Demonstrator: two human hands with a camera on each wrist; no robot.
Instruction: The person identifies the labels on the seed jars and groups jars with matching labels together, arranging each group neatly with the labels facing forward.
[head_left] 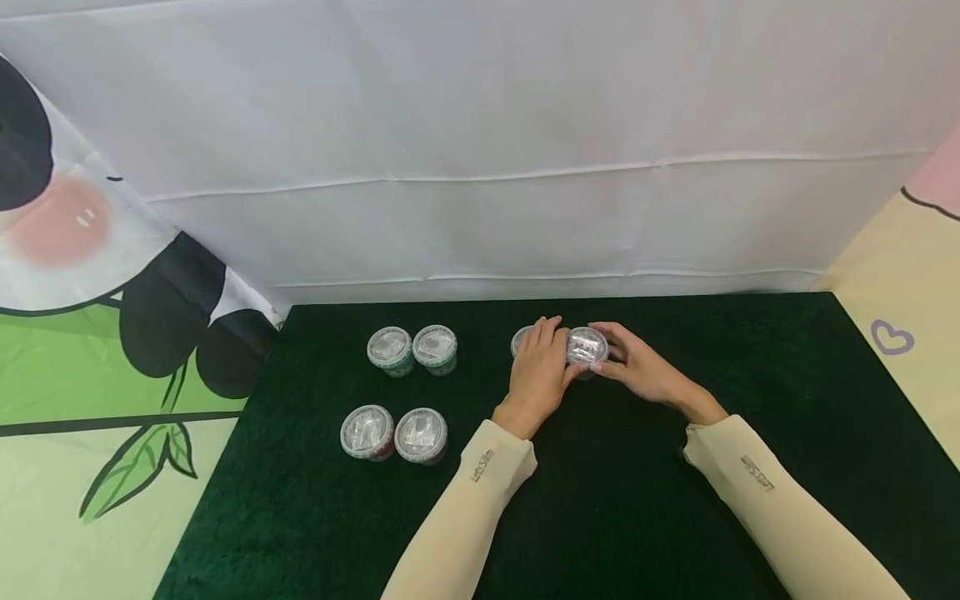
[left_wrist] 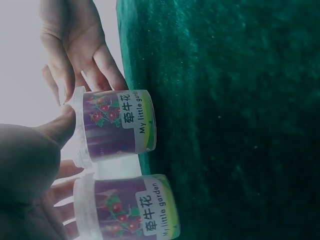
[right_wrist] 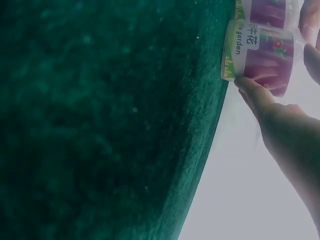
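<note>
Two lidded plastic cups with purple "My little garden" flower labels stand side by side at the back of the dark green table. My right hand (head_left: 641,364) holds the right cup (head_left: 587,346), thumb in front and fingers at its far side. Fairly straight fingers of my left hand (head_left: 537,372) lie over the left cup (head_left: 519,340), mostly covering it. The left thumb touches the right cup's lid rim. Both labels show in the left wrist view, on the right cup (left_wrist: 117,122) and the left cup (left_wrist: 135,207).
Two lidded cups with greenish sides (head_left: 390,346) stand together at the back left. Closer to me are two more lidded cups (head_left: 367,432), one with a reddish side. A white cloth wall (head_left: 480,225) rises behind the table (head_left: 637,517). Printed cloth hangs on both sides.
</note>
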